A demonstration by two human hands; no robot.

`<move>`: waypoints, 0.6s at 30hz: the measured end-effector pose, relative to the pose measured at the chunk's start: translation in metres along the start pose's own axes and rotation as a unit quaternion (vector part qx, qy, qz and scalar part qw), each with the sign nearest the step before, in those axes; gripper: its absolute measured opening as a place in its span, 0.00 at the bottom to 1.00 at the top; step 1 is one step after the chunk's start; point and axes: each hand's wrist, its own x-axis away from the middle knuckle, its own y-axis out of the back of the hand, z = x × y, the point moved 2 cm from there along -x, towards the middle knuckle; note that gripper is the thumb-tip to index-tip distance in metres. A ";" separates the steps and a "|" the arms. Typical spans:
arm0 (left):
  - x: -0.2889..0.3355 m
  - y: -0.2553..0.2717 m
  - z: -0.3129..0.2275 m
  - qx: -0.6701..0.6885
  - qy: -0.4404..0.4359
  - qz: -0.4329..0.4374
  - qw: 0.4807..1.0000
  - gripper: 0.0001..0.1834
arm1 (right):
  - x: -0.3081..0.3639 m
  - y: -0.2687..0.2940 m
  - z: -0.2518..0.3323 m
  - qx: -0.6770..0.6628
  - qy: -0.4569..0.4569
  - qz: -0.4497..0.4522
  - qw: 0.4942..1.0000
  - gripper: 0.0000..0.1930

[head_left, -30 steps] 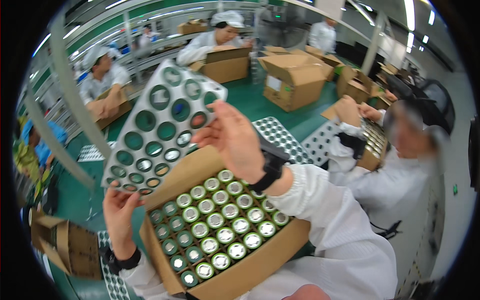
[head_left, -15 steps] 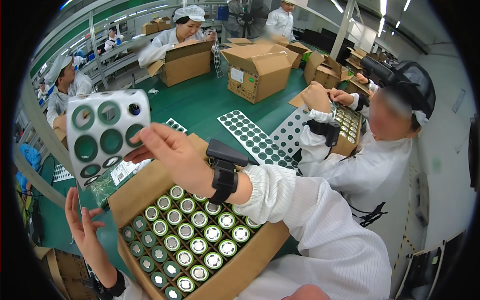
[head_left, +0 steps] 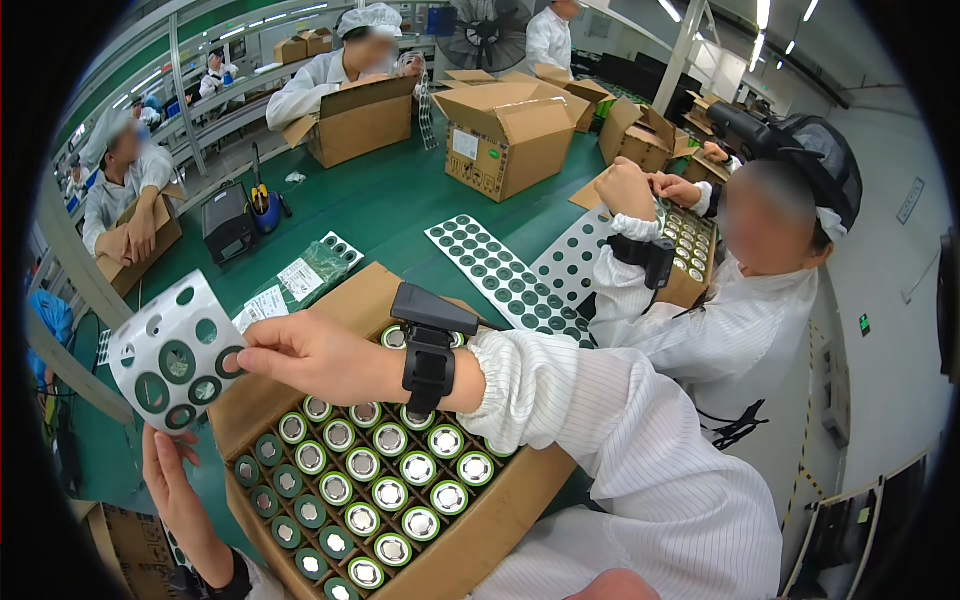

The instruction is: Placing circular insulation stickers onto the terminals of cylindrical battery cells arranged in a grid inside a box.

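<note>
My right hand [head_left: 300,352] pinches the right edge of a curled white sheet of dark green ring stickers [head_left: 150,350], which has several round holes. Below it, my left hand [head_left: 185,500] reaches up with fingers stretched, the tips close to the sheet's lower edge; whether they touch it I cannot tell. Under my right forearm stands an open cardboard box [head_left: 520,525], its dividers holding upright cylindrical battery cells [head_left: 390,494]. Cells along the left side have dark green rings [head_left: 309,512] on their tops; the others show bare metal tops with bright green rims. My right forearm hides some far cells.
Flat sticker sheets [head_left: 500,275] lie on the green table [head_left: 370,215], beside plastic-wrapped packs [head_left: 300,280]. Farther off are a black box-shaped device [head_left: 228,222], a blue tool holder [head_left: 265,208] and cardboard boxes [head_left: 515,145]. A co-worker [head_left: 720,300] works over another cell box at right.
My right hand has brought the sticker sheet down and left, turning it, towards my left hand. My left fingers have drawn closer together beneath it. The view has shifted slightly.
</note>
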 end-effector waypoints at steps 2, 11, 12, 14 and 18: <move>0.000 -0.006 0.004 -0.007 -0.006 -0.012 1.000 0.19 | 0.001 0.000 0.000 0.053 -0.006 0.026 0.998 0.14; 0.002 -0.011 -0.005 -0.026 -0.002 0.000 1.000 0.17 | 0.002 -0.002 0.004 0.098 -0.044 0.033 0.994 0.14; 0.004 -0.014 -0.002 -0.025 -0.009 -0.003 1.000 0.17 | 0.003 -0.003 0.004 0.103 -0.038 0.034 0.993 0.14; 0.006 -0.021 0.003 0.115 0.045 -0.033 0.992 0.19 | 0.004 -0.004 0.004 0.066 -0.043 0.036 0.996 0.14; 0.002 -0.034 -0.010 0.229 0.028 0.001 0.973 0.20 | 0.003 -0.003 0.001 0.106 -0.037 0.026 0.993 0.14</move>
